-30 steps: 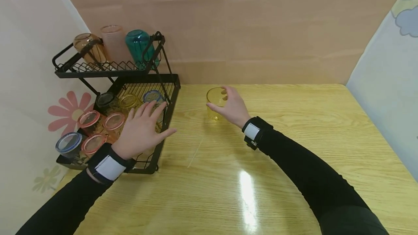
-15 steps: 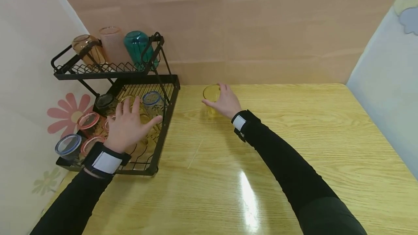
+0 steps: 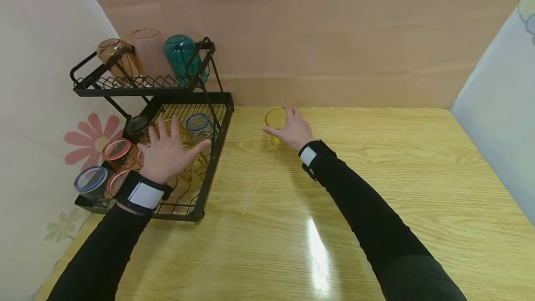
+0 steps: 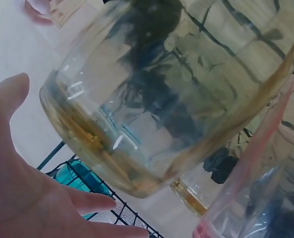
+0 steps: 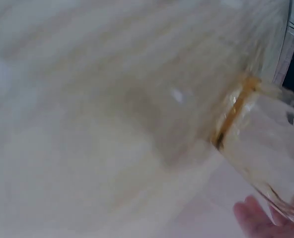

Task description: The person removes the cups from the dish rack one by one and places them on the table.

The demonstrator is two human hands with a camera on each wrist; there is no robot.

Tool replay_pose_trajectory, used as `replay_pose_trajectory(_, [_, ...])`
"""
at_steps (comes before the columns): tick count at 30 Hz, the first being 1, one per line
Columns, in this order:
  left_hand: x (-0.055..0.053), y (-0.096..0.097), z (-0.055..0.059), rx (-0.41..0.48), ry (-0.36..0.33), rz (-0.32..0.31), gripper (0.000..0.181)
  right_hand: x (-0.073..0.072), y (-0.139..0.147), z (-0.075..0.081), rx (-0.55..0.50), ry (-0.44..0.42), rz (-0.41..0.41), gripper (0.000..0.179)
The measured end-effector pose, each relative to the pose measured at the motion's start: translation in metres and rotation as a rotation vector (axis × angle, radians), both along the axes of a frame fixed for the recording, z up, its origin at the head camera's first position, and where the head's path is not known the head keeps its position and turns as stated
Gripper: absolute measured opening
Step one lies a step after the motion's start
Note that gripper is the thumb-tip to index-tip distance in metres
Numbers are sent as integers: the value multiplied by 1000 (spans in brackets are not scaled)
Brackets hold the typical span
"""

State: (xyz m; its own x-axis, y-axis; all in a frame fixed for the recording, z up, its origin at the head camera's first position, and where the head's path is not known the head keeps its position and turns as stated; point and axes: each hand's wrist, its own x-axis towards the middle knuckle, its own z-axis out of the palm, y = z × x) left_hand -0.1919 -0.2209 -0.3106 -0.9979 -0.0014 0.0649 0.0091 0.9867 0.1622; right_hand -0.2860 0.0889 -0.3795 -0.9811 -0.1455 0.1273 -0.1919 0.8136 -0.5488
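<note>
Near the back edge of the table, my right hand (image 3: pixel 294 130) holds a yellow glass (image 3: pixel 275 141), thumb on its near side and fingertips on its far side at the rim. The glass (image 5: pixel 266 144) also shows in the right wrist view, with fingertips (image 5: pixel 254 215) against it. My left hand (image 3: pixel 165 154) is stretched over the lower tier of the black rack (image 3: pixel 216 159), fingers spread. Just beyond its palm is a clear amber glass (image 4: pixel 137 114), large in the left wrist view; the thumb and fingers are apart from it. The hand hides part of the lower tier.
Several glasses with coloured rims, including a blue-rimmed one (image 3: pixel 91 179) and a red-rimmed one (image 3: pixel 117 148), fill the lower tier. Above stand an amber glass (image 3: pixel 119 57), a pink glass (image 3: pixel 151 55) and a teal glass (image 3: pixel 181 57). A brown sheet (image 3: pixel 334 41) backs the table.
My right hand has closed in around the yellow glass, which has shifted slightly left and back. My left hand has drawn left over the rack, uncovering the blue-rimmed glass at its back right.
</note>
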Motion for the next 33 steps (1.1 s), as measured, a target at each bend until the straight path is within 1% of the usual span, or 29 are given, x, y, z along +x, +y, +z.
replay_pose_trajectory(3, [-2, 2, 1, -9, -3, -3, 117, -4, 4, 10, 108, 51, 22, 104])
replay_pose_trajectory(5, [-3, 4, 1, -7, -5, -9, 117, -8, 7, 19, 150, 90, 42, 105])
replay_pose_trajectory(7, [-4, 6, 1, -1, -12, -15, 116, -11, 10, 31, 172, 124, 64, 104])
replay_pose_trajectory(10, [-5, 9, -1, -9, -16, -16, 115, -11, 12, 50, 191, 140, 103, 104])
replay_pose_trajectory(13, [-4, 11, -5, -33, 1, -22, 114, -8, 9, 67, 211, 143, 138, 103])
replay_pose_trajectory(16, [-4, 10, -8, -43, 27, -38, 113, -6, 4, 77, 244, 151, 172, 103])
replay_pose_trajectory(18, [-3, 10, -11, -43, 32, -47, 111, -5, -1, 81, 273, 162, 196, 103])
replay_pose_trajectory(25, [-3, 9, -18, -22, 1, -55, 107, 2, -18, 87, 357, 197, 276, 105])
replay_pose_trajectory(31, [0, 8, -23, -12, -40, -124, 92, 11, -29, 91, 407, 222, 328, 106])
replay_pose_trajectory(33, [1, 8, -24, -16, -49, -137, 87, 14, -32, 92, 420, 234, 348, 105])
